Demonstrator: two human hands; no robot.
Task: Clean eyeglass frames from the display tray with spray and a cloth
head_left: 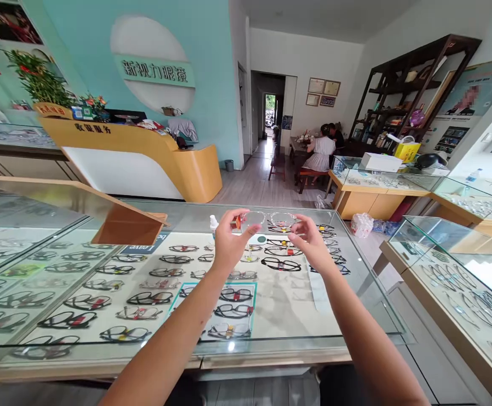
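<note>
A pair of clear-framed eyeglasses (267, 217) is held up above the far part of the glass display case (288, 332). My left hand (234, 235) pinches its left side between thumb and fingers. On the other side, my right hand (309, 239) grips the right end near the hinge, fingers closed. Just behind my left hand stands a small white spray bottle (213, 223). Beneath my hands, rows of eyeglasses (281, 264) lie inside the case, dark and clear frames, several with red or yellow tags.
A wooden-framed stand, perhaps a mirror (123, 223), rests on the case at left. Beyond it is a curved yellow reception counter (195, 169). More display cases (452, 282) stand at right. Two people (322, 148) sit at a table at the back, near a dark shelf (402, 84).
</note>
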